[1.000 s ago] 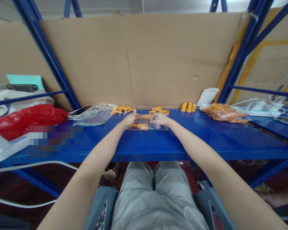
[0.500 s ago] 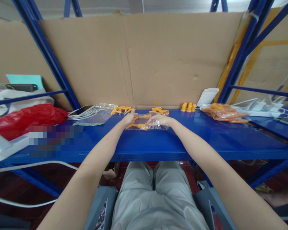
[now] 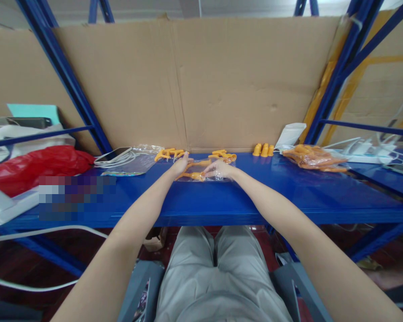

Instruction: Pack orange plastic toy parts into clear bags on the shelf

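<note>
A clear plastic bag (image 3: 220,177) with orange plastic parts (image 3: 196,175) lies on the blue shelf in front of me. My left hand (image 3: 180,166) grips the bag's left end, thumb side up. At the right part of the bag, my right hand (image 3: 219,170) has its fingers bent in a pinch on the film, close to an orange part. Whether that part itself is between the fingertips is hard to tell. Just behind the hands are more loose orange pieces (image 3: 169,154) on the left and another orange cluster (image 3: 224,155) on the right.
Several orange thimble-shaped caps (image 3: 264,150) stand to the right, near a bag of orange parts (image 3: 314,158) and white chargers (image 3: 364,150). On the left lie a phone (image 3: 116,154), a white cable (image 3: 121,160) and a red plastic bag (image 3: 47,167). A cardboard sheet (image 3: 201,85) backs the shelf.
My right hand has shifted slightly left along the plastic bag, toward the orange part. My left hand stays almost in place at the bag's left end.
</note>
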The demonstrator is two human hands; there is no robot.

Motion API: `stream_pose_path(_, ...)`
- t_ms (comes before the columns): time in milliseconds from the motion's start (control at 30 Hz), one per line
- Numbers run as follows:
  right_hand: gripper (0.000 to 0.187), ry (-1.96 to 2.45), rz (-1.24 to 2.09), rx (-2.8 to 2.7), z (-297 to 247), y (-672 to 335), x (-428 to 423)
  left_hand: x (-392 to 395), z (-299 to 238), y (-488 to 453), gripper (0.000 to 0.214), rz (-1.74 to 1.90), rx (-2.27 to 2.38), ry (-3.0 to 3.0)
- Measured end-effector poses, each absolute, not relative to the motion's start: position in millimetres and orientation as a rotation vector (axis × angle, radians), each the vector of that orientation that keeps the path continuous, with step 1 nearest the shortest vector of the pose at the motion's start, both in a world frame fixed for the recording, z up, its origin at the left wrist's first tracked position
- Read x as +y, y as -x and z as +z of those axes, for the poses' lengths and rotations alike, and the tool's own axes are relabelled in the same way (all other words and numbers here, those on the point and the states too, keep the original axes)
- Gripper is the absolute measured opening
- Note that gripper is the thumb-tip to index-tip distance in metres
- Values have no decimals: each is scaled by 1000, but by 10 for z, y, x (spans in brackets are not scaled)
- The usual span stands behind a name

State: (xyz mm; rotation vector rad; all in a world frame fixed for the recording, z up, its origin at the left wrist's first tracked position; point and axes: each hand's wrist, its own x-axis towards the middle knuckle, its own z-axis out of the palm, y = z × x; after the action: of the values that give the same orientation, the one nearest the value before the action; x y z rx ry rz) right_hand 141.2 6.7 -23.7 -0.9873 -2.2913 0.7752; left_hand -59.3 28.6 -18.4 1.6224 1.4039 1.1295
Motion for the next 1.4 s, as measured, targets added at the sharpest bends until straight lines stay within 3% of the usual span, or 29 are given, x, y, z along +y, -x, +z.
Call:
stream_pose_path(767, 21, 777, 1059, -2191, -231, -1193, -50, 63, -52, 537, 64, 779, 1573, -2302)
stream_pose_path(1400, 20, 909, 907, -2289, -104, -1224, -150, 230, -195, 565, 63, 774, 1548, -2083)
